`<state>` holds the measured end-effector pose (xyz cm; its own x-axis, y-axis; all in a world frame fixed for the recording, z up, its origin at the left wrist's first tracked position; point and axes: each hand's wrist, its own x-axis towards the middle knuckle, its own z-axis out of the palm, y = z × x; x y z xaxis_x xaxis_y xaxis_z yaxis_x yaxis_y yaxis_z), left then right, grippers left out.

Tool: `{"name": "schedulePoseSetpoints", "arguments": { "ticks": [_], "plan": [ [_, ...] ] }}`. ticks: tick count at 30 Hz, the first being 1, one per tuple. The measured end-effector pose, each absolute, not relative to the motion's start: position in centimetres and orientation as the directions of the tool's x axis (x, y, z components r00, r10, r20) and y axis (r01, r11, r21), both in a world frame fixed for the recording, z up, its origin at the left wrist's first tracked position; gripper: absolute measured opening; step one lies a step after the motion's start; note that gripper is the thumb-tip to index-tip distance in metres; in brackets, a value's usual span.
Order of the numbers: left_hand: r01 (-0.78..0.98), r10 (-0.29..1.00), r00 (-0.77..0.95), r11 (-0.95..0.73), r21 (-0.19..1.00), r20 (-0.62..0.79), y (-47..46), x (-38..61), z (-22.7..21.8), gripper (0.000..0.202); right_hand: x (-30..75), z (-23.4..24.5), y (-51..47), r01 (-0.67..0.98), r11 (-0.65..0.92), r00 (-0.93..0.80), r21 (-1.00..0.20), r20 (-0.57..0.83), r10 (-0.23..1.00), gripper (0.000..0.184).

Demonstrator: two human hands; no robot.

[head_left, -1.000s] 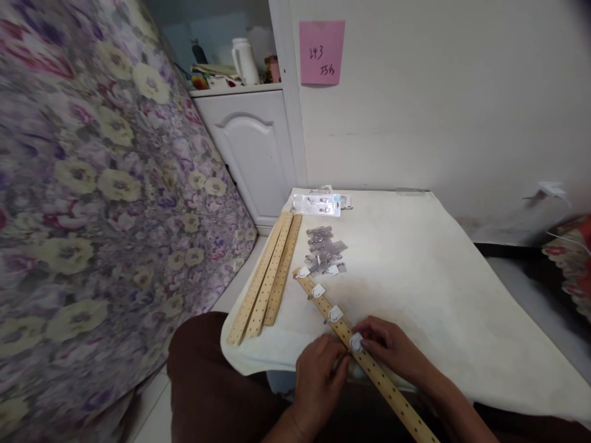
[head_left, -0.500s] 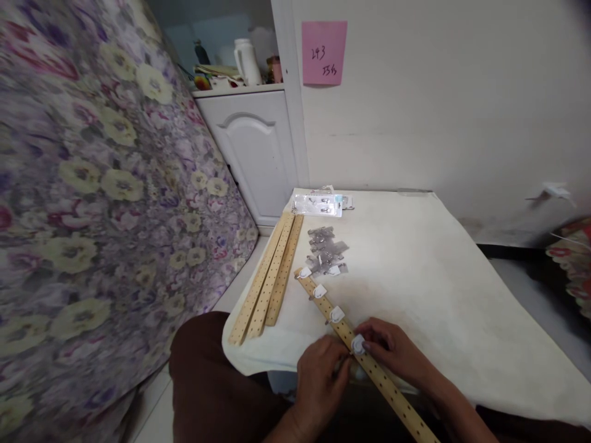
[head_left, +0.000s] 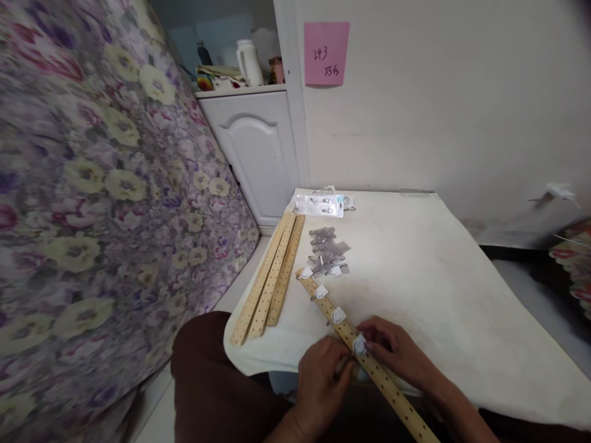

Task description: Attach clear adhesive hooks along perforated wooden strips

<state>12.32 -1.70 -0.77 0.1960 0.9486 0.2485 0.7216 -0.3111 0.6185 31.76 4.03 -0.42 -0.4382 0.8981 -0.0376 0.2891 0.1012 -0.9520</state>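
Observation:
A pale wooden strip with rows of small holes [head_left: 386, 389] lies slantwise over the table's near edge. Several small white tags sit along it, each with a looped outline; one white tag [head_left: 359, 344] is between my hands. My left hand [head_left: 324, 376] is closed at the strip's left edge by this tag, and what its fingertips pinch is hidden. From the other side my right hand [head_left: 398, 351] has thumb and fingers curled together at the tag's right edge. Past the strip's far end lies a pile of small clear bags with metal pieces [head_left: 327, 249].
More holed wooden strips [head_left: 268, 283] lie side by side on the left of the cloth-covered table [head_left: 415, 258]. Clear packaging [head_left: 318, 205] lies at the back edge. A floral curtain [head_left: 115, 172] hangs at left, beside a white cabinet [head_left: 253, 147]. My knee [head_left: 203, 369] is below the table's corner.
The view has shifted very slightly. Both hands stay at the same tag on the strip, with hardly any movement in the fingers.

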Motion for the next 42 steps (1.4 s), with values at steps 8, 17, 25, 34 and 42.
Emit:
{"name": "schedulePoseSetpoints", "arguments": {
  "ticks": [8,17,25,34,42],
  "plan": [
    [0.66,0.944,0.204,-0.327,0.676,0.258,-1.6,11.6,-1.2,0.01,32.0,-1.2,4.7,0.188,-0.04,-0.374,-0.981,-0.109,0.921,0.022],
    [0.565,0.914,0.228,-0.405,0.719,0.336,-1.5,10.2,-2.9,0.02,30.6,-1.8,10.5,0.273,0.058,-0.239,-0.96,-0.009,0.971,0.024],
    [0.56,0.845,0.282,-0.529,0.637,0.454,-1.1,9.6,-4.4,0.022,26.6,-1.8,16.4,0.466,0.302,-0.289,-0.832,0.18,0.94,0.038],
    [0.526,0.816,0.284,-0.571,0.63,0.503,-0.9,9.4,-7.4,0.02,26.0,-2.1,17.8,0.51,0.348,-0.323,-0.787,0.2,0.925,0.03],
    [0.539,0.849,0.277,-0.526,0.658,0.451,-1.1,9.7,-4.7,0.022,27.4,-2.1,15.8,0.349,0.201,-0.167,-0.915,0.151,0.974,0.03]
  ]
}}
